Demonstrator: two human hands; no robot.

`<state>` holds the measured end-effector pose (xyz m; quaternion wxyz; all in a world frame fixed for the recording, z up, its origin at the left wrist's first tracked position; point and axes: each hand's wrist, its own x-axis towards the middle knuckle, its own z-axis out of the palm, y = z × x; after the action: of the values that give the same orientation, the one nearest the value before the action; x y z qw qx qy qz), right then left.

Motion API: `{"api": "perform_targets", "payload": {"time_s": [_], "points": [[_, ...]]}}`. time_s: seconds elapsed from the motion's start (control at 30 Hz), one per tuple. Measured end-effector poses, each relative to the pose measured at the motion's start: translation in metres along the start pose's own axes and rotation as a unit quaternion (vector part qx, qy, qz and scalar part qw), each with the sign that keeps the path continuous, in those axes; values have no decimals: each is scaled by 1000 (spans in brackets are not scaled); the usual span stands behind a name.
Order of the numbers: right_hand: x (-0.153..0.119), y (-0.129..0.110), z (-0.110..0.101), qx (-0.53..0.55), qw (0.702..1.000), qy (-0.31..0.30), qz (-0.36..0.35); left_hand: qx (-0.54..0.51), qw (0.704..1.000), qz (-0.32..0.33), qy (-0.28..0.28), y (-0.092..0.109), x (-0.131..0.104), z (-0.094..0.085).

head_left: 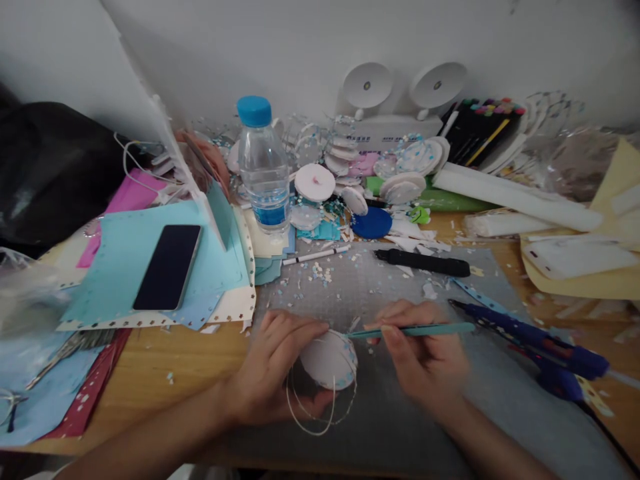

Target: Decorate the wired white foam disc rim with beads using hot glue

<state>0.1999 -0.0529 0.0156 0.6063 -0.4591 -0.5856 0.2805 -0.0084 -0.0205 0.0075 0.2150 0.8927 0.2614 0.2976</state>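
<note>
My left hand (280, 360) is closed around the edge of a white paper disc (325, 360), its thumb below and fingers above. Small blue and white bits line the disc's right rim, and a thin pale cord (313, 433) loops down beneath it. Between the thumb and fingers of my right hand (425, 353) are slim teal tweezers (435, 329), lying nearly level. Their pointed tip reaches the disc's upper right edge; whether it grips a bit there is too small to tell. Tiny paper bits (323, 272) lie scattered on the grey mat (480, 400).
A blue glue gun (540, 340) lies right of my right hand, a black cutter (425, 263) beyond it. Left are a phone (169, 267) on teal paper and scissors (55, 360). A water bottle (265, 173) and several finished-looking discs (315, 182) stand along the back.
</note>
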Motion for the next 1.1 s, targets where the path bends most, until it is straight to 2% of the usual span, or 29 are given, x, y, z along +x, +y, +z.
{"api": "perform_targets", "payload": {"time_s": [0.4,0.7,0.8,0.9,1.1], "points": [[-3,5,0,-28,999,-18,-21,12,1000,3,16,1,1,0],[-2,4,-5,-41,993,-73,-82,5,1000,3,21,1,0,1],[-2,4,-6,-40,992,-67,-95,5,1000,2,17,1,0,0],[0,3,-4,-35,996,-42,-70,9,1000,5,17,1,-1,-1],[5,1,-1,-3,997,-23,77,13,999,21,27,-1,-4,2]]}}
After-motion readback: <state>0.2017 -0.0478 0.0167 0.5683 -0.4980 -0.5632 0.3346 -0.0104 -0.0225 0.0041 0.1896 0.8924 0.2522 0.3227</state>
